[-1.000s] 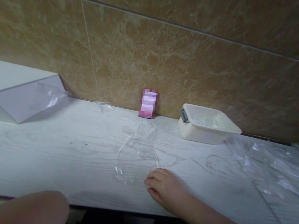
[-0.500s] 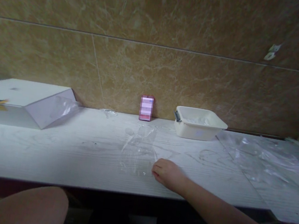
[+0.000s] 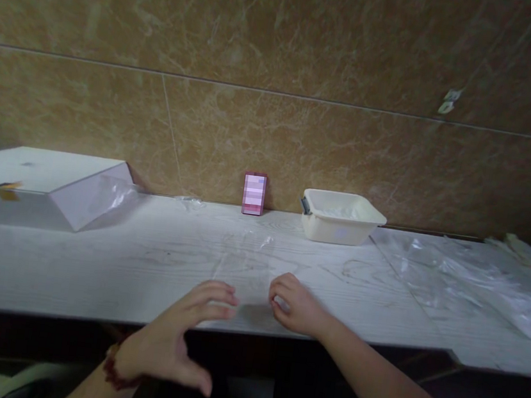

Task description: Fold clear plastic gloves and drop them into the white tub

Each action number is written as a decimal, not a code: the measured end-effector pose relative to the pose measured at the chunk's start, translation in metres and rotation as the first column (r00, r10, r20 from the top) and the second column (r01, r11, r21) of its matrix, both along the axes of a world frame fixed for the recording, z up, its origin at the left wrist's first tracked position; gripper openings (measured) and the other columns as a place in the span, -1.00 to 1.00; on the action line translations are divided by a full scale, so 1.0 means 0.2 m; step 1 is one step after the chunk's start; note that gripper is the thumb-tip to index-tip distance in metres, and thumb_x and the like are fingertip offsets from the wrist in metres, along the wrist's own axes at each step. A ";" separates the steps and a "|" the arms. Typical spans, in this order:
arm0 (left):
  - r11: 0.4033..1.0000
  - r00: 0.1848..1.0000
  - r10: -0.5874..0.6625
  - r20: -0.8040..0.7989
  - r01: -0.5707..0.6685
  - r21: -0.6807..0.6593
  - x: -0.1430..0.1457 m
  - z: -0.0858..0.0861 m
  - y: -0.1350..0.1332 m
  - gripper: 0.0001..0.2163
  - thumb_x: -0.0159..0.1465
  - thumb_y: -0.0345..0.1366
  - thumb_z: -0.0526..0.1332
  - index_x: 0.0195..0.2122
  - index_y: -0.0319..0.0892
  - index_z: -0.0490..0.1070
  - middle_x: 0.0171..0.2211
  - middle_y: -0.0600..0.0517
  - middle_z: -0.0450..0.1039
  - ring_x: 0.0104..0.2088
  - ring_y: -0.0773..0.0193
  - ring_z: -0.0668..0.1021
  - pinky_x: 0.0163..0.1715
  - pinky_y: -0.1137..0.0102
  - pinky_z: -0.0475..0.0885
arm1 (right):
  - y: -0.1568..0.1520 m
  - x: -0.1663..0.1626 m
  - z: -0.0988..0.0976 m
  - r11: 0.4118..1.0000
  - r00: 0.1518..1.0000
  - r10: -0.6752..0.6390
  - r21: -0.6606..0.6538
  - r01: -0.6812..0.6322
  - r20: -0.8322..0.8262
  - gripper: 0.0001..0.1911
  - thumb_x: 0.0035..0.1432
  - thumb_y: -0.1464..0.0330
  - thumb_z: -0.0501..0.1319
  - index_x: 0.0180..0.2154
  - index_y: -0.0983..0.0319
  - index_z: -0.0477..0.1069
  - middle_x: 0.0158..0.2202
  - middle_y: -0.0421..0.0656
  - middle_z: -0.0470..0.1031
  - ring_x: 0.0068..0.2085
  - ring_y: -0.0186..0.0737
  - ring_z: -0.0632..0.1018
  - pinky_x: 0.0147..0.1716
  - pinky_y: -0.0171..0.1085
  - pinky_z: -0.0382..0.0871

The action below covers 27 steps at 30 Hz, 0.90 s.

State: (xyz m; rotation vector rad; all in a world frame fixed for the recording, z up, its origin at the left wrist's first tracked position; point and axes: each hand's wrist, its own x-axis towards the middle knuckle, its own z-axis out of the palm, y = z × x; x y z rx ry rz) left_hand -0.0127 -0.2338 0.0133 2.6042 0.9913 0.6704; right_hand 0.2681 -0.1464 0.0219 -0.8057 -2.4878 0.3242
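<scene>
Your left hand [image 3: 168, 342]: released, across the counter's [image 3: 91, 281] front edge.
Right hand [image 3: 301, 308]: curled; can't tell whether grasping.
Clear plastic [image 3: 244, 260]: best pinched lightly.

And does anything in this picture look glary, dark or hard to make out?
Head view: glare streaks the crumpled clear plastic sheeting; same view: the thin clear plastic bag barely shows against the white wood-grain table; same view: the small upright red-edged rectangle is pixelated, and it is dark beneath the table.
</scene>
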 end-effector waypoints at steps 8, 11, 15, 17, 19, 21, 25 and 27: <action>0.998 0.987 -0.011 -0.159 0.001 -0.067 0.11 -0.02 0.43 -0.59 0.16 -0.23 0.03 0.06 -0.06 0.11 0.05 0.01 0.18 0.07 0.24 0.20 0.08 0.20 -0.01 | 0.00 0.06 -0.01 0.987 0.996 0.069 -0.139 -0.075 -0.049 -0.80 0.01 0.41 0.06 -0.25 0.22 0.27 -0.12 -0.07 0.29 -0.05 -0.27 0.28 -0.06 -0.22 0.16; 0.990 0.985 -0.054 -0.167 0.030 -0.141 0.10 -0.02 0.45 -0.70 0.22 -0.33 -0.07 -0.04 -0.06 0.26 -0.01 0.05 0.28 -0.01 0.31 0.31 0.06 0.27 0.06 | 0.03 0.11 -0.03 0.987 0.997 0.070 -0.150 -0.066 0.020 -0.44 -0.09 0.25 0.18 -0.02 0.23 0.15 0.05 -0.02 0.14 0.08 -0.18 0.15 0.02 -0.15 0.05; 0.980 0.996 -0.001 -0.089 -0.017 -0.199 0.13 0.06 0.44 -0.71 0.22 -0.28 -0.08 -0.09 -0.11 0.31 -0.09 0.05 0.36 -0.11 0.32 0.40 -0.05 0.37 0.22 | 0.07 0.12 -0.08 0.987 0.993 0.041 -0.159 -0.023 0.113 -0.24 -0.11 0.20 0.19 0.10 0.28 -0.03 0.11 -0.01 0.06 0.14 -0.17 0.04 0.08 -0.17 -0.03; 0.974 0.997 0.037 -0.062 -0.050 -0.222 0.15 0.08 0.43 -0.70 0.23 -0.25 -0.09 -0.09 -0.11 0.31 -0.12 0.06 0.39 -0.14 0.32 0.43 -0.11 0.40 0.28 | 0.08 0.09 -0.11 0.986 0.991 0.029 -0.169 -0.006 0.131 -0.32 -0.02 0.23 0.13 0.11 0.27 -0.04 0.11 -0.03 0.07 0.14 -0.21 0.06 0.08 -0.19 -0.03; 0.973 0.998 0.042 -0.055 -0.054 -0.226 0.15 0.08 0.42 -0.69 0.23 -0.24 -0.09 -0.06 -0.09 0.30 -0.11 0.06 0.38 -0.13 0.31 0.42 -0.11 0.40 0.28 | 0.09 0.06 -0.13 0.982 0.989 0.035 -0.190 -0.007 0.147 -0.44 0.06 0.31 0.04 0.11 0.24 -0.03 0.11 -0.07 0.09 0.13 -0.25 0.08 0.08 -0.19 -0.02; 0.981 0.997 -0.001 -0.078 -0.014 -0.191 0.13 0.07 0.43 -0.67 0.20 -0.21 -0.03 -0.02 -0.07 0.25 -0.04 0.06 0.31 -0.04 0.28 0.35 -0.03 0.35 0.20 | 0.09 0.03 -0.14 0.975 0.986 0.059 -0.223 -0.023 0.155 -0.49 0.09 0.42 -0.02 0.10 0.21 0.00 0.10 -0.10 0.11 0.11 -0.27 0.13 0.07 -0.19 0.01; 0.995 0.987 -0.049 -0.152 0.035 -0.095 0.09 0.03 0.49 -0.56 0.14 -0.19 0.07 0.06 -0.04 0.11 0.11 0.02 0.07 0.10 0.22 0.13 0.09 0.18 -0.06 | 0.10 0.03 -0.11 0.960 0.985 0.081 -0.279 -0.036 0.150 -0.49 0.04 0.52 -0.03 0.06 0.17 0.09 0.03 -0.16 0.24 0.02 -0.30 0.28 -0.02 -0.27 0.15; 0.996 0.987 -0.055 -0.152 0.043 -0.077 0.07 0.02 0.54 -0.60 0.16 -0.22 0.04 0.05 -0.03 0.13 0.11 0.02 0.06 0.11 0.23 0.11 0.09 0.17 -0.06 | 0.12 0.04 -0.09 0.958 0.984 0.091 -0.283 -0.045 0.153 -0.51 0.03 0.52 -0.02 0.04 0.15 0.13 -0.01 -0.17 0.30 -0.05 -0.31 0.36 -0.08 -0.29 0.21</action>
